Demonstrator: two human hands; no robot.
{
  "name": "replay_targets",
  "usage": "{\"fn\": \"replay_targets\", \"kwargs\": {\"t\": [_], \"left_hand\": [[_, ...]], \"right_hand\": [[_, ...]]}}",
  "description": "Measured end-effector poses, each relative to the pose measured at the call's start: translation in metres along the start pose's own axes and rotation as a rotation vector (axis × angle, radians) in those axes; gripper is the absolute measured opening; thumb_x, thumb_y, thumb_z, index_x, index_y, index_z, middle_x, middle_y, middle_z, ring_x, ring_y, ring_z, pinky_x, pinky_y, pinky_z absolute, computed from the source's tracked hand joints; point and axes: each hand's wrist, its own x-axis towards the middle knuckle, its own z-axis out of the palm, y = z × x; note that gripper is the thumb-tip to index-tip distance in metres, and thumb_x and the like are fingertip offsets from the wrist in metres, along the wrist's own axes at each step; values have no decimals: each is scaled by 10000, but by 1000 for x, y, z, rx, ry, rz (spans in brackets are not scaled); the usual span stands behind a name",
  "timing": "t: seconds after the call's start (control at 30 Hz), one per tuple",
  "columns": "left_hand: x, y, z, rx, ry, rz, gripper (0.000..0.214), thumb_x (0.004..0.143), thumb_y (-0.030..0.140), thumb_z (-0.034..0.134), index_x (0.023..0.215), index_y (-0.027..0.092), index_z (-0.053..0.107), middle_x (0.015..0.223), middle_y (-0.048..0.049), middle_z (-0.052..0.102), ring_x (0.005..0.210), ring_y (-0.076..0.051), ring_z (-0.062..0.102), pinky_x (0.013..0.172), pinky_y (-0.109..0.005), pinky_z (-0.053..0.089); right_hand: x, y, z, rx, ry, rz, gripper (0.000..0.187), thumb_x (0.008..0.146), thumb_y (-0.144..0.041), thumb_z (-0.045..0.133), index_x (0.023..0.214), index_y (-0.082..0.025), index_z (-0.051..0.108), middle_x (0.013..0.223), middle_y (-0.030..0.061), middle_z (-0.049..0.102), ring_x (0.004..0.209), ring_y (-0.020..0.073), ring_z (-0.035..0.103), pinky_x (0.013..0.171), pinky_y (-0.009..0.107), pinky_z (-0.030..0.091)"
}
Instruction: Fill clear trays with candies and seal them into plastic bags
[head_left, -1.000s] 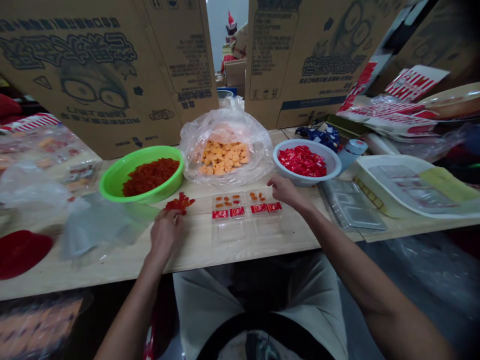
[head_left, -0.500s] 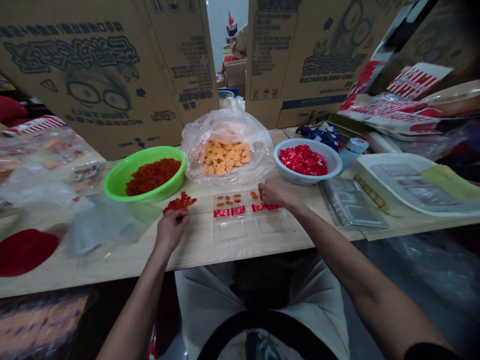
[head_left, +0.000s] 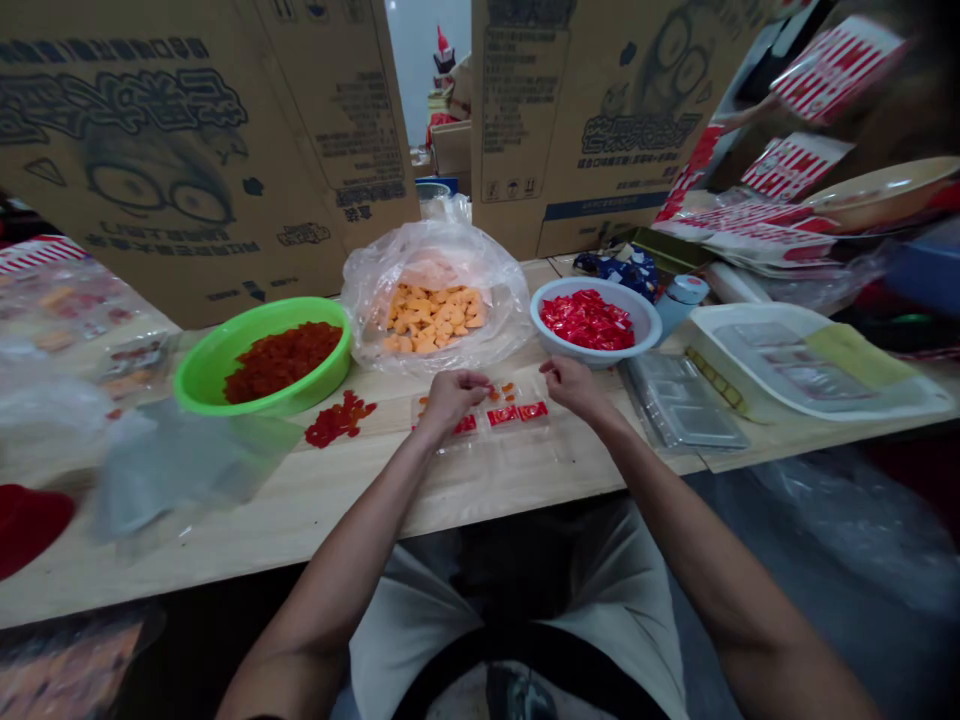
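My left hand (head_left: 452, 398) is over the clear compartment trays (head_left: 517, 440), its fingers pinched together above the small orange-red pieces (head_left: 501, 391); whatever it holds is too small to make out. Close by on the right, my right hand (head_left: 571, 386) is also closed, thumb against fingertips, at the trays' far right edge. Its contents, if any, cannot be told. Red packets (head_left: 503, 415) lie in a row in the trays' middle compartments, partly covered by my left hand. A loose pile of red gummy-like pieces (head_left: 337, 419) sits on the table to the left.
Behind the trays stand a green bowl (head_left: 191, 385) of dark red pieces, a plastic bag (head_left: 502, 300) of orange pieces and a pale blue bowl (head_left: 645, 340) of red packets. Stacked clear trays (head_left: 686, 415) and a white tub (head_left: 817, 395) are at right. Cardboard boxes (head_left: 315, 130) wall the back.
My left hand has left the loose red pile and moved right, over the trays. My right hand has drawn slightly off the small pieces. The camera view has shifted a little rightward.
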Motion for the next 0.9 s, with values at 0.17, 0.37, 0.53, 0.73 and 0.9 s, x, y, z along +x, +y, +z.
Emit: {"fn": "replay_targets", "kwargs": {"t": [0.17, 0.37, 0.53, 0.73, 0.9], "left_hand": [[38, 9, 46, 255, -55, 51, 165, 783, 138, 669, 917, 98, 757, 795, -66, 754, 651, -129, 660, 646, -236, 522], [55, 14, 75, 503, -77, 159, 187, 788, 95, 635, 890, 153, 781, 869, -59, 769, 823, -173, 697, 786, -271, 525], [58, 12, 83, 718, -111, 228, 279, 803, 73, 556, 936, 161, 785, 965, -90, 765, 932, -206, 688, 882, -303, 505], [53, 8, 85, 883, -225, 291, 281, 750, 53, 580, 900, 161, 792, 933, -119, 757, 1013, -238, 663, 911, -310, 493], [51, 12, 77, 889, -205, 318, 322, 803, 107, 606, 1071, 190, 763, 1074, -111, 750, 1064, -235, 665, 952, -312, 484]], "right_hand": [[-39, 24, 10, 185, 61, 34, 300, 847, -120, 448, 1025, -133, 689, 889, 81, 712, 799, 195, 636, 765, 289, 453], [-54, 39, 22, 270, 141, 57, 279, 855, -122, 441, 1000, -161, 675, 957, 82, 723, 875, 200, 648, 804, 299, 452], [-57, 40, 28, 285, 106, 34, 266, 841, -98, 450, 984, -175, 661, 993, 81, 721, 917, 200, 647, 836, 304, 456], [-60, 41, 35, 273, 76, 20, 261, 848, -95, 448, 993, -157, 655, 996, 92, 707, 922, 203, 640, 828, 300, 456], [-54, 35, 37, 164, 92, 34, 310, 859, -83, 439, 1078, -135, 651, 1059, 121, 681, 1012, 226, 611, 895, 319, 447]]}}
